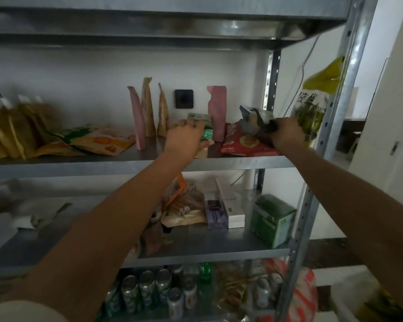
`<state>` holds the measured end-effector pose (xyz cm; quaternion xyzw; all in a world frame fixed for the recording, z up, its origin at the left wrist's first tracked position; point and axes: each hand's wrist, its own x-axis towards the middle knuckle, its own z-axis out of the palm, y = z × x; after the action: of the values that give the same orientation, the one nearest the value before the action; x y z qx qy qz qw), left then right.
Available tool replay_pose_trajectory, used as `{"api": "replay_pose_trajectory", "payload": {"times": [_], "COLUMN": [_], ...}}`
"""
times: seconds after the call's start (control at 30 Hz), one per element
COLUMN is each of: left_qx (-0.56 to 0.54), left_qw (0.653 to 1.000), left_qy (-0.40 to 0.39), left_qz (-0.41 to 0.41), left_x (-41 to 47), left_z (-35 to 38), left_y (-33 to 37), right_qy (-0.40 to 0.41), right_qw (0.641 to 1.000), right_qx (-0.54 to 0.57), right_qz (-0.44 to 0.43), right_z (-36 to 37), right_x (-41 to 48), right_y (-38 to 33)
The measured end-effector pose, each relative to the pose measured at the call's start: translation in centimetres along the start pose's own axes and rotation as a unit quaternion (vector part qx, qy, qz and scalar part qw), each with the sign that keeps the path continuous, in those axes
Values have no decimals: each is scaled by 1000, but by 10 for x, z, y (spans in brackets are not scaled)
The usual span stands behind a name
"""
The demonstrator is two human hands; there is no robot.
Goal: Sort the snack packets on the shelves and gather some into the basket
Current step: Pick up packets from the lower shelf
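Note:
Both my arms reach up to the upper metal shelf [242, 161]. My left hand [184, 138] grips a small green packet [201, 125] standing near the shelf's middle. My right hand [286, 133] holds a dark grey crumpled packet [254, 119] above a red snack bag [244, 145] lying at the shelf's right end. A pink standing pouch [216, 112] is between the two hands. Pink and tan pouches [147, 112] stand upright behind my left hand. Yellow and orange packets [89, 142] lie flat further left. No basket is in view.
A large yellow-green bag [316, 98] hangs at the right upright post [335, 117]. The shelf below carries a green box [272, 219], white and purple boxes [223, 212] and a snack bag [184, 205]. Cans [147, 289] fill the bottom level. Brown pouches [12, 129] crowd the upper shelf's left.

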<state>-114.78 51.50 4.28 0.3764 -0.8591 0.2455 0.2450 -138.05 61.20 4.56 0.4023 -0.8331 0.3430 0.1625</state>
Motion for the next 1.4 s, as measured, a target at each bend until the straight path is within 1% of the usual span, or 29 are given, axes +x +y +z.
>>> {"api": "replay_pose_trajectory", "payload": {"times": [0.17, 0.27, 0.37, 0.57, 0.67, 0.7, 0.73, 0.77, 0.8, 0.83, 0.87, 0.9, 0.97, 1.0, 1.07, 1.1, 1.13, 1.2, 1.23, 1.27, 1.3, 1.33, 1.4], "left_qx": [17, 5, 8, 40, 82, 83, 58, 8, -65, -150, -237, -321, -477, -547, -656, -691, -714, -732, -737, -733, -727, -727, -740], "left_qw": [1000, 1000, 1000, 998, 995, 996, 998, 999, 993, 979, 959, 935, 873, 832, 742, 705, 678, 645, 627, 618, 617, 616, 616], "left_qy": [-13, -16, -16, -33, -47, -31, 0, 41, 84, 112, 118, 103, 22, -27, -115, -147, -169, -219, -252, -282, -298, -300, -270], "left_qz": [3, 1, 1, -28, -39, -32, -15, 13, 49, 83, 103, 108, 99, 89, 74, 63, 46, 15, 18, 29, 37, 34, 6], "left_x": [0, -1, -2, -1, 1, 1, -1, -5, -10, -16, -23, -28, -37, -41, -45, -47, -50, -56, -61, -66, -73, -80, -96], "left_z": [-1, -1, -2, -4, -7, -7, -7, -7, -8, -9, -12, -13, -12, -12, -8, -6, -4, 2, 7, 12, 18, 23, 34], "left_y": [4, 4, 5, 16, 28, 33, 41, 51, 64, 78, 93, 109, 138, 151, 172, 181, 189, 198, 201, 202, 205, 209, 217], "right_qy": [65, 98, 126, 138, 123, 116, 109, 102, 98, 95, 95, 91, 74, 60, 23, 6, -9, -45, -63, -79, -95, -111, -151], "right_qw": [997, 988, 973, 938, 915, 909, 906, 904, 902, 901, 901, 901, 894, 882, 833, 811, 796, 783, 787, 796, 805, 810, 817], "right_qx": [50, 121, 189, 315, 380, 396, 404, 410, 415, 419, 421, 423, 442, 467, 552, 584, 604, 620, 613, 600, 584, 574, 554], "right_qz": [15, 15, 34, 43, 46, 51, 58, 60, 58, 50, 38, 23, 16, 21, 31, 28, 28, 35, 33, 34, 38, 46, 47], "right_z": [-1, -9, -20, -45, -59, -64, -71, -77, -84, -92, -99, -105, -117, -121, -125, -126, -125, -122, -120, -117, -113, -110, -105], "right_x": [-2, 1, 4, -9, -22, -27, -33, -41, -49, -61, -72, -84, -104, -112, -126, -133, -139, -152, -158, -163, -167, -171, -178], "right_y": [3, 8, 12, 26, 38, 43, 46, 50, 53, 55, 59, 63, 75, 82, 94, 100, 107, 118, 124, 130, 137, 143, 156]}}
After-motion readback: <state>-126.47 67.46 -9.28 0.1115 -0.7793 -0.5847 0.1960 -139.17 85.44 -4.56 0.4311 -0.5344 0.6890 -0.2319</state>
